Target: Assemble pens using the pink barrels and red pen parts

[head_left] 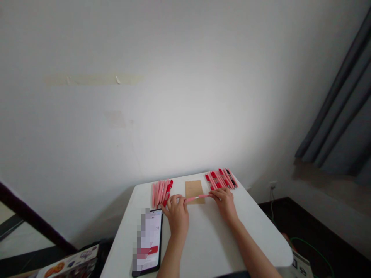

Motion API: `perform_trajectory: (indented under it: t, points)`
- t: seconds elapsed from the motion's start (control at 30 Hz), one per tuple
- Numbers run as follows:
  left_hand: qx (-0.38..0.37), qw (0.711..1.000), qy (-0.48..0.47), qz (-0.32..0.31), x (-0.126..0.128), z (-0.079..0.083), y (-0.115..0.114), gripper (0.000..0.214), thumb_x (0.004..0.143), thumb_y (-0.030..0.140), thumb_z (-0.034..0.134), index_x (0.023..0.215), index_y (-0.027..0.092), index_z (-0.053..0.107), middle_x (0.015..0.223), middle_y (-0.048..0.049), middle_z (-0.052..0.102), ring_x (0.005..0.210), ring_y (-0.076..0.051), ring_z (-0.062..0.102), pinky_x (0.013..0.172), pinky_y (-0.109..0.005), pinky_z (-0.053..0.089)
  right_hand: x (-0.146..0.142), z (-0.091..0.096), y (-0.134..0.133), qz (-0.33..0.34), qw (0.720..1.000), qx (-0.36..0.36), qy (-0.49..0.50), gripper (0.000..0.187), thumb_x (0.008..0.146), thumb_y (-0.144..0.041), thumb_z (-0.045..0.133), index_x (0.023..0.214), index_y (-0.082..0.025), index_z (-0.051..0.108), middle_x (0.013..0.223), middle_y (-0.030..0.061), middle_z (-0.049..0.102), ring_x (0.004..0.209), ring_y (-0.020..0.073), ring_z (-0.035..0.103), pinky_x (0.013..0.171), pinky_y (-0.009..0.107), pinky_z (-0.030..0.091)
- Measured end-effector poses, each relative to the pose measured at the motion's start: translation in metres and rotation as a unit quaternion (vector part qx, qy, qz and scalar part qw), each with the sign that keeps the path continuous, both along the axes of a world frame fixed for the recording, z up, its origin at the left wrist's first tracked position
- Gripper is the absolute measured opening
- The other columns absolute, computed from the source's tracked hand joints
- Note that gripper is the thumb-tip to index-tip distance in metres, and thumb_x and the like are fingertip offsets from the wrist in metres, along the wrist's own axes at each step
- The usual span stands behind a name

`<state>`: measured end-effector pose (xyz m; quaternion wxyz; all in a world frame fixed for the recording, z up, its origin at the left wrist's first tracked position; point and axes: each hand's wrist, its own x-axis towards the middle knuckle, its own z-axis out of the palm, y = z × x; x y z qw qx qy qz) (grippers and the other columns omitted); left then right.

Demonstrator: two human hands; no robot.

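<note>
A pink pen (197,197) with a pale middle band is stretched level between my two hands, above the near part of a brown card (193,187). My left hand (177,210) pinches the pen's left end, its fingers closed. At the other end, my right hand (223,200) closes its fingertips on the same pen. Just beyond my left hand lies a row of pink and red pens (160,192). Past my right hand is another group of pink, red and black pens (220,178).
A phone (149,243) with a lit screen lies left of my left forearm on the white table (205,239). The wall (185,116) rises behind the table's far edge. A printed box (72,262) is on the lower left, and a grey curtain (342,116) hangs at right.
</note>
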<state>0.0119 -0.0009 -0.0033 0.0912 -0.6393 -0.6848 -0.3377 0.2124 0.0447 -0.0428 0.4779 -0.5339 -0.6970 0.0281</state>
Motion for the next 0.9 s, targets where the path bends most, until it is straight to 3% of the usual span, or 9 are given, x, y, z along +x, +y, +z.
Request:
perform_trajectory:
  t: [0.37, 0.9]
  points:
    - [-0.003, 1.000, 0.007, -0.003, -0.0006, -0.0001, -0.0010, 0.020, 0.086, 0.023, 0.047, 0.088, 0.024, 0.067, 0.104, -0.0048, 0.065, 0.105, -0.024, 0.050, 0.100, -0.054, 0.029, 0.0001, 0.0002, 0.0004, -0.014, 1.000, 0.000, -0.012, 0.029, 0.090, -0.044, 0.051, 0.093, -0.029, 0.075, 0.089, 0.0053, 0.073, 0.088, 0.0260, 0.055, 0.077, 0.038, 0.040]
    - [-0.013, 1.000, -0.012, 0.010, -0.0019, 0.0004, 0.0007, 0.021, 0.087, 0.026, 0.047, 0.088, 0.024, 0.068, 0.103, -0.0045, 0.067, 0.104, -0.025, 0.051, 0.099, -0.051, 0.029, -0.0020, 0.0048, -0.0036, -0.040, 0.999, -0.032, 0.017, 0.044, 0.093, -0.049, 0.039, 0.093, -0.026, 0.076, 0.091, 0.0071, 0.073, 0.092, 0.0273, 0.053, 0.083, 0.041, 0.035]
